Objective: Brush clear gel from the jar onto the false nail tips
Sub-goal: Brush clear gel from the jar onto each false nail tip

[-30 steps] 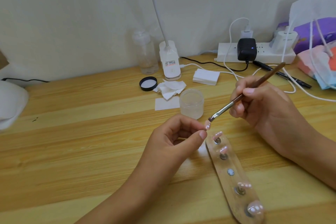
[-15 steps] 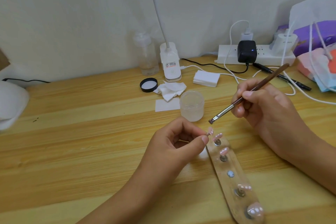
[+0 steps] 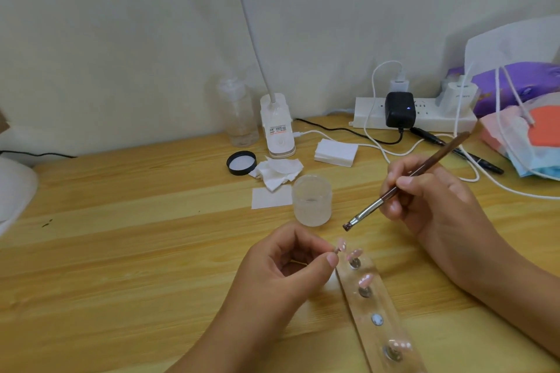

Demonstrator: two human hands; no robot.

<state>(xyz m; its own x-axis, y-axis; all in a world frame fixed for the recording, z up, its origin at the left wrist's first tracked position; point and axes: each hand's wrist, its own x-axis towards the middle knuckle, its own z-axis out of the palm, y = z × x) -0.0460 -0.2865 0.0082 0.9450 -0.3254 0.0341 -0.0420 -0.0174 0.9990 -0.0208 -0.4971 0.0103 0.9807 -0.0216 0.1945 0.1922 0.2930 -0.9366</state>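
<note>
My left hand pinches the small stand of a pink false nail tip between thumb and fingers, just left of the clear holder strip. The strip carries more pink tips on metal posts and one bare post. My right hand grips a brown-handled brush like a pen. Its bristle end hangs a little above and right of the pinched tip, apart from it. The open frosted gel jar stands just behind my left hand.
The jar's black lid, crumpled wipes and a pad stack lie behind the jar. A lamp base, a clear bottle, a power strip with cables, a black pen and bags line the back.
The brush tip has lifted off the pinched nail tip and drawn back to the right. My left hand has lowered the tip slightly toward the strip's end.
</note>
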